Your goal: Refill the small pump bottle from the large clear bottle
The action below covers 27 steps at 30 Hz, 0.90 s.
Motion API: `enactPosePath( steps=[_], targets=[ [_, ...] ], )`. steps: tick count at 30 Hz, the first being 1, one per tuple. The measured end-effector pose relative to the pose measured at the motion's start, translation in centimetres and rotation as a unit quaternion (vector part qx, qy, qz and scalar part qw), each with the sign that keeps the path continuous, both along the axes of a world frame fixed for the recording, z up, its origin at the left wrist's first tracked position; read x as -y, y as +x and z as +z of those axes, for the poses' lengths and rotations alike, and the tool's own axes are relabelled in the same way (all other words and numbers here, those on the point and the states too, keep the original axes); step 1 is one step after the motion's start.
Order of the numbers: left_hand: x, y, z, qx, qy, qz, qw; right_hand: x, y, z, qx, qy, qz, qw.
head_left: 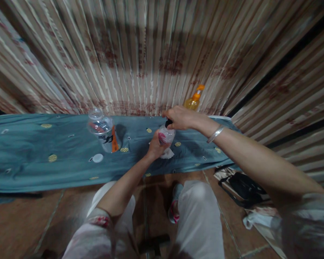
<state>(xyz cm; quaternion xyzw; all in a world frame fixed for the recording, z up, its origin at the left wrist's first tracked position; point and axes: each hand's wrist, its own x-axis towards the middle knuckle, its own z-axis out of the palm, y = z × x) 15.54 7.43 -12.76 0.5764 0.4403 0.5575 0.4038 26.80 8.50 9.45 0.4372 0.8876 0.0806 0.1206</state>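
In the middle of the head view, my left hand [156, 144] is wrapped round the body of a small clear bottle [167, 136] with pink marks. Over its top, my right hand [179, 118] has its fingers closed on the bottle's black cap [168, 123]. The bottle is nearly upright, and I cannot tell whether the cap is loose. Crumpled white tissue [167, 154] lies under the bottle and left hand. Beyond my right hand stands a yellow bottle with an orange spray top [196, 98], its lower part hidden by my hand and wrist.
A clear plastic jar [95, 124] and a labelled bottle [108, 138] stand close together on the left of the green cloth [72, 169]. A round white lid [98, 158] lies before them. A pleated curtain [124, 54] hangs behind. A black bag [241, 189] rests on the floor at right.
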Motion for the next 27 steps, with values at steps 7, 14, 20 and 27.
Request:
enactPosePath(
  steps=[7, 14, 20, 27],
  targets=[
    [-0.15, -0.07, -0.44, -0.014, 0.001, 0.002, 1.000, 0.32, -0.21, 0.25, 0.010, 0.026, -0.022, 0.999],
    [-0.11, -0.01, -0.33, -0.003, 0.007, -0.006, 1.000, 0.44, -0.15, 0.32, 0.007, 0.029, -0.033, 0.999],
    [-0.01, 0.05, -0.09, 0.006, 0.004, -0.010, 1.000, 0.31, -0.07, 0.09, 0.002, 0.006, -0.005, 1.000],
    [-0.11, -0.14, -0.26, -0.002, -0.003, -0.010, 1.000, 0.16, -0.02, 0.04, -0.005, 0.016, -0.021, 1.000]
  ],
)
